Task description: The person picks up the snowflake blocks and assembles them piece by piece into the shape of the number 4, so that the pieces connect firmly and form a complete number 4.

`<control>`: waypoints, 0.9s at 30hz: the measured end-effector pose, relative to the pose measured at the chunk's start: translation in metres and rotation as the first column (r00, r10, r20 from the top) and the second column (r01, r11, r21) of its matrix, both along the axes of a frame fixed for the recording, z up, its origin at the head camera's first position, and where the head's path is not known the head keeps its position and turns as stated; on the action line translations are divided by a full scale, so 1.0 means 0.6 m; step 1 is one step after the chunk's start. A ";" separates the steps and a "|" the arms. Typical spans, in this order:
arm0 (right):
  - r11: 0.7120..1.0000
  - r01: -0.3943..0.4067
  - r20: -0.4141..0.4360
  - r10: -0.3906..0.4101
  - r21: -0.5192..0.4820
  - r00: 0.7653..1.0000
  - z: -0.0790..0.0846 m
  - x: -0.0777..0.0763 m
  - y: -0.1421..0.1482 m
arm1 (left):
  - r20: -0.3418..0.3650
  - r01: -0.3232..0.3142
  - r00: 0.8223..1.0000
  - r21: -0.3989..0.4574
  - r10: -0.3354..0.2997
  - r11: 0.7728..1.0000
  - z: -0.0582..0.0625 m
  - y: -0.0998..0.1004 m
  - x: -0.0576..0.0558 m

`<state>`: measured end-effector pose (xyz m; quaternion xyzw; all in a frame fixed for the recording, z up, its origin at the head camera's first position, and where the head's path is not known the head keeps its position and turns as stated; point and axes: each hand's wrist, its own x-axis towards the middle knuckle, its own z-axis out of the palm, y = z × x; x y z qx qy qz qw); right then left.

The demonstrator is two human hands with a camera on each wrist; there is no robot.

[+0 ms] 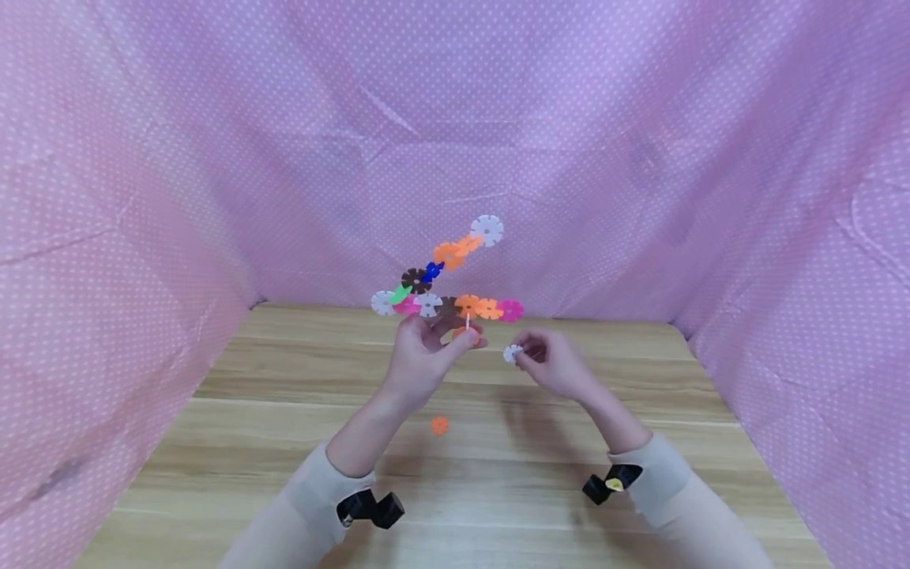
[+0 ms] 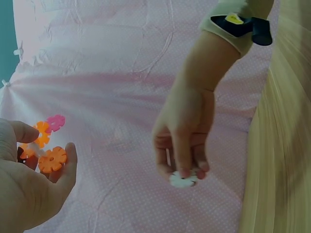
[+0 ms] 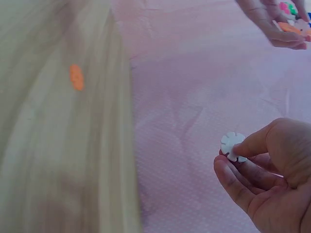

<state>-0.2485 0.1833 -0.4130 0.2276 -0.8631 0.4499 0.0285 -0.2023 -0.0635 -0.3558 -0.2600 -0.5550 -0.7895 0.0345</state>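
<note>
My left hand [image 1: 419,359] holds a chain of joined snowflake discs above the table, gripping it near its lower middle. One row of the chain runs from a white disc [image 1: 383,303] to a pink disc [image 1: 510,310]; a second branch slants up to a white disc [image 1: 486,230] at the top. An orange disc [image 2: 52,159] hangs by the left thumb and fingers. To the right, my right hand [image 1: 557,363] pinches a single white snowflake disc [image 3: 233,145] between thumb and fingers, apart from the chain.
A loose orange disc [image 1: 440,425] lies on the wooden table [image 1: 483,506] below the hands. Pink dotted cloth [image 1: 455,95] hangs behind the table and along both sides. Each sleeve carries a black wrist camera [image 1: 370,508].
</note>
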 end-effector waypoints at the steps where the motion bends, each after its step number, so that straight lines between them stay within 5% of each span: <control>1: 1.000 0.008 -0.016 -0.008 0.005 1.000 0.009 -0.001 0.001 | 0.000 0.002 1.000 0.004 -0.002 1.000 0.000 0.000 0.001; 8: 0.998 0.069 -0.111 -0.067 0.011 0.992 0.077 -0.004 0.007 | -0.013 -0.024 1.000 0.000 0.024 1.000 -0.002 -0.001 0.003; 12: 0.992 0.060 -0.126 -0.074 -0.114 0.989 0.123 0.002 0.015 | -0.005 -0.030 1.000 0.009 0.030 1.000 0.000 0.000 0.006; 18: 0.950 -0.047 -0.192 -0.014 -0.308 0.981 0.188 0.020 0.017 | 0.052 -0.008 0.999 0.035 0.006 0.999 0.002 0.005 0.011; 27: 0.943 -0.207 -0.262 0.138 -0.259 0.955 0.217 0.035 -0.027 | 0.121 -0.015 0.993 0.022 0.012 1.000 0.004 0.013 0.014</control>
